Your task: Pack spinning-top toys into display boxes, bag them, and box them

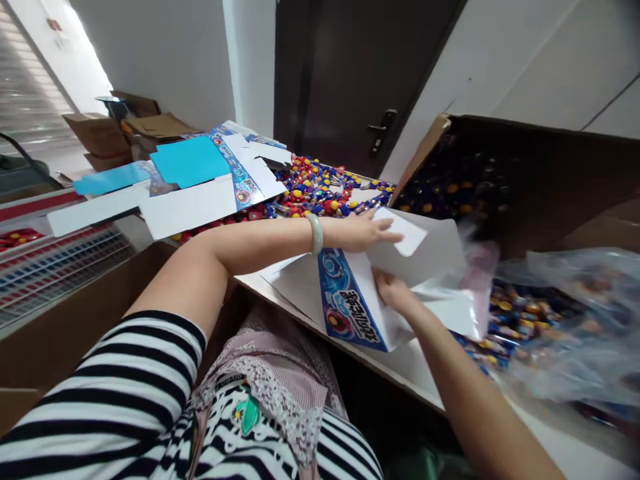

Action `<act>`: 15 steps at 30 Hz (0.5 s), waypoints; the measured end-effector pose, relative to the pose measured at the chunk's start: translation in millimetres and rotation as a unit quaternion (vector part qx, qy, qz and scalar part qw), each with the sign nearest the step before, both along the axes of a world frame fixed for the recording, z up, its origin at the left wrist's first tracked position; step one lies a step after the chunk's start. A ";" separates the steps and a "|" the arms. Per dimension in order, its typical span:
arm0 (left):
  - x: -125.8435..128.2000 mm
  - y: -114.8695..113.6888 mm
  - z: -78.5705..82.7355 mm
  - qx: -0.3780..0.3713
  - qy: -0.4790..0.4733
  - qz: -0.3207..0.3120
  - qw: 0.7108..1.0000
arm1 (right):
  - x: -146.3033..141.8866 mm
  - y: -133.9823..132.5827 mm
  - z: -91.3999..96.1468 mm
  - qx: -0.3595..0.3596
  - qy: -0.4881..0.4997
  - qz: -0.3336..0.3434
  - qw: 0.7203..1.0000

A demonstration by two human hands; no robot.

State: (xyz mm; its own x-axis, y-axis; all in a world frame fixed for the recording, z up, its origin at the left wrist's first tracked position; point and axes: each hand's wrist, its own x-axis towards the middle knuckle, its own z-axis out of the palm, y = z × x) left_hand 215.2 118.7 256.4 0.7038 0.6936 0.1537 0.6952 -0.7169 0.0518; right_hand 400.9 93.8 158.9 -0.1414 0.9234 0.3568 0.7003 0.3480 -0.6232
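A flat, unfolded printed carton (360, 293), white inside with a blue and red picture panel, lies tilted at the table's front edge. My left hand (367, 230) rests on its top flap with the fingers stretched out; a pale green bangle circles that wrist. My right hand (393, 290) is closed on the carton's lower middle part, with the fingers tucked under the cardboard. Small red, blue and yellow toys (320, 190) are heaped on the table just behind the carton.
A stack of flat printed cartons (200, 180) lies at the back left. A large brown cardboard box (525, 173) full of toys stands at the right, with a clear plastic bag (575, 320) of more toys before it. Brown boxes sit far left; a dark door is behind.
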 end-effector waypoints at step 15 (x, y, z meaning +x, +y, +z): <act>-15.9 56.5 -46.5 0.031 0.045 -0.082 0.995 | 46.3 -9.0 -96.4 0.061 0.170 -0.127 0.975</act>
